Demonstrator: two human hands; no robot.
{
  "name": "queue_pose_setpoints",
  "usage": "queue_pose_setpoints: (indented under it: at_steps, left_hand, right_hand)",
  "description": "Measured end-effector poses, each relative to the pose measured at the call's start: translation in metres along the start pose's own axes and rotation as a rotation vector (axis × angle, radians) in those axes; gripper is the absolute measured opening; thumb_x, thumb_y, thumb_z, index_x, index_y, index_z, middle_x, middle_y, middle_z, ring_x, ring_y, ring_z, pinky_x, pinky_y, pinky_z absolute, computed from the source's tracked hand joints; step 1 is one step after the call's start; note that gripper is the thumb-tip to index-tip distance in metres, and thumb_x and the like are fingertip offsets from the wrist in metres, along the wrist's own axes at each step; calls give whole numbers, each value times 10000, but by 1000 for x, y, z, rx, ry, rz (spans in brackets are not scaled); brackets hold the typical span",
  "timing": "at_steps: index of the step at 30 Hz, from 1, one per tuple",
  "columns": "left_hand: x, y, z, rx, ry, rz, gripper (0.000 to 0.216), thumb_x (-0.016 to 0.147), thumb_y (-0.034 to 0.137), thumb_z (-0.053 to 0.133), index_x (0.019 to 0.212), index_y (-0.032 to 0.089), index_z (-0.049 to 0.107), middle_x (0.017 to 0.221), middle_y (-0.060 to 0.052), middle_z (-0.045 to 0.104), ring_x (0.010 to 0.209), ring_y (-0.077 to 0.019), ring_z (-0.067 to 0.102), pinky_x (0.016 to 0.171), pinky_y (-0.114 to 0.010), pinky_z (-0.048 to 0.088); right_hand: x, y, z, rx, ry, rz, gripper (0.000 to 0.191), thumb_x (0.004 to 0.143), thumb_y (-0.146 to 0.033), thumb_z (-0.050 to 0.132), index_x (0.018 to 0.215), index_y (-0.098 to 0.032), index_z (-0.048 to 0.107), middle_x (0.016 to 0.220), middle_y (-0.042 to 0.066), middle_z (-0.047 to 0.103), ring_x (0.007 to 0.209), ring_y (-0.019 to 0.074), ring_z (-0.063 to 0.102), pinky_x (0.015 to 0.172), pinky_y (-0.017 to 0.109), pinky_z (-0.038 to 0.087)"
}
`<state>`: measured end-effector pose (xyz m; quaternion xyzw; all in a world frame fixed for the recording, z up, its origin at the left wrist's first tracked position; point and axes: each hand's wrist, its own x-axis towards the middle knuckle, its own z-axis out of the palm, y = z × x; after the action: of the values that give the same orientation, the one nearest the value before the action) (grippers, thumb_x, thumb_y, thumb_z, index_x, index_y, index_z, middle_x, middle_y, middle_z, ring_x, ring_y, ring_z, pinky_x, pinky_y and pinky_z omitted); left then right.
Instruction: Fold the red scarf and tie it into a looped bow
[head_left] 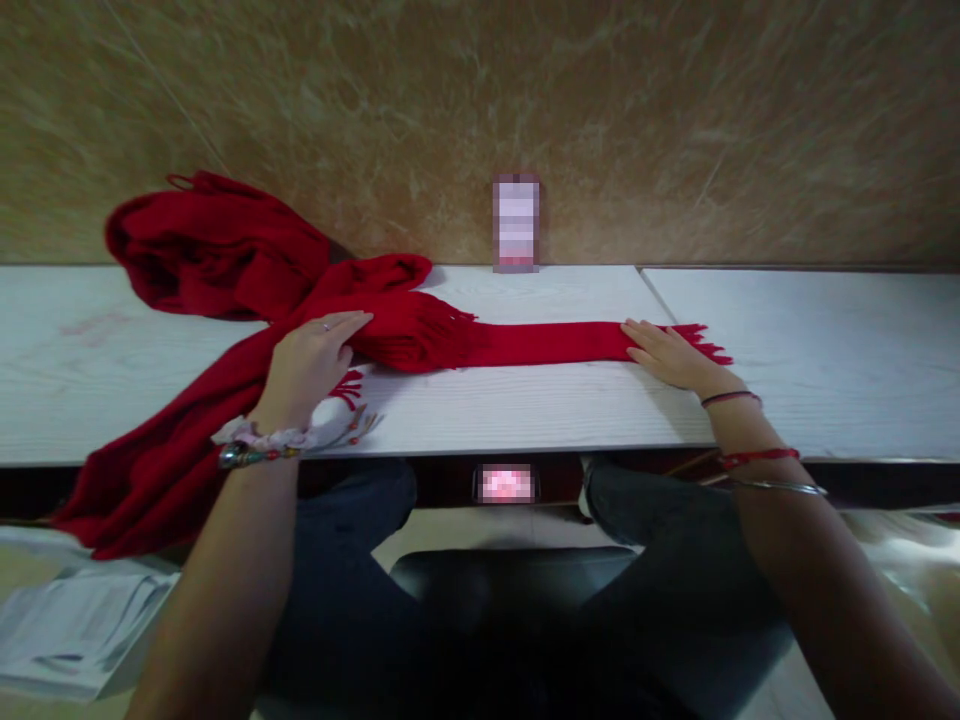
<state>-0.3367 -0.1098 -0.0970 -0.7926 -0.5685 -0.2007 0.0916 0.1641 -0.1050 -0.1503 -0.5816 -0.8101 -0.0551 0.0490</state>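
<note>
A red fringed scarf (555, 343) lies in a flat, narrow strip along the white table. My right hand (667, 355) rests flat across the strip near its fringed right end, fingers stretched out. On the left, my left hand (319, 355) lies with extended fingers on a bunched part of red fabric, where more fringe spreads over the strip. Behind that hand sits a larger heap of red cloth (225, 250) against the wall. Another length of the red fabric hangs over the table's front edge. Which pieces join under my left hand is hidden.
A pixelated upright item (516, 225) stands at the back by the brown marbled wall (600, 120). The white table (810, 370) has a seam right of centre. Below its front edge are my legs and another blurred item (506, 484). Papers (75, 620) lie in a box at lower left.
</note>
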Motion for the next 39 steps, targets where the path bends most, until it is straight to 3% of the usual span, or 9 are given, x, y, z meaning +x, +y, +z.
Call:
queue_pose_setpoints:
  at_steps: [4,7,9,14,17,20,24,29,39]
  left_hand:
    - [-16,-8,2,58,-52,0,480,875,248,355,1319,279,535,1283,-3,583,1119,-327,505,951,-517,404]
    - [-22,-3,4,47,-63,-22,482,892,286,353,1349,351,493,1332,31,545,1142,-348,467,939,-535,380]
    - [-24,1,3,87,-78,-15,502,900,258,328,1376,352,455,1367,25,518,1172,-342,455,952,-529,374]
    - [-19,23,1,235,-83,35,512,888,155,330,1385,151,451,1415,-144,458,1303,-328,391,1046,-531,317]
    - [-9,45,6,153,-29,220,466,908,194,362,1356,176,489,1457,-120,424,1385,-295,313,1124,-539,220]
    - [4,69,19,57,-44,396,436,929,262,369,1333,184,516,1441,-97,459,1400,-254,310,1147,-479,226]
    - [13,89,42,80,-139,491,444,967,327,344,1349,172,509,1443,-101,468,1390,-252,334,1152,-450,213]
    - [14,93,55,129,-252,410,470,987,413,326,1388,214,468,1462,-78,449,1382,-246,353,1135,-437,223]
    - [11,97,53,97,-238,395,470,985,392,346,1381,179,485,1452,-109,454,1376,-263,365,1130,-453,229]
  right_hand:
    - [-13,27,2,26,-6,70,495,943,-178,363,1435,-138,405,1468,178,410,1372,300,355,1079,561,285]
    - [-16,20,-4,-54,57,103,487,916,-129,355,1388,-149,471,1450,184,435,1373,333,339,1071,616,232]
    - [-15,4,-11,-129,122,99,478,898,-107,347,1347,-126,511,1447,198,436,1376,345,323,1079,629,199]
    - [-3,-59,-27,-136,177,88,472,941,-202,339,1378,-59,446,1483,208,379,1388,342,301,1068,626,271]
    - [14,-104,-28,-83,158,-7,503,968,-312,338,1406,-77,419,1499,194,358,1396,335,289,1078,617,271]
    - [34,-142,-24,-20,126,-97,516,982,-340,303,1419,-85,408,1510,174,345,1401,320,284,1093,599,264]
    - [50,-161,-17,32,31,-146,521,987,-337,288,1435,-88,384,1516,156,338,1399,316,291,1088,599,279]
    - [42,-129,-15,38,-41,-95,508,981,-287,266,1449,-115,364,1522,157,325,1393,306,308,1057,614,315]
    - [-21,8,-4,8,-23,349,484,953,-213,325,1415,-105,417,1485,218,368,1393,303,309,1078,577,287]
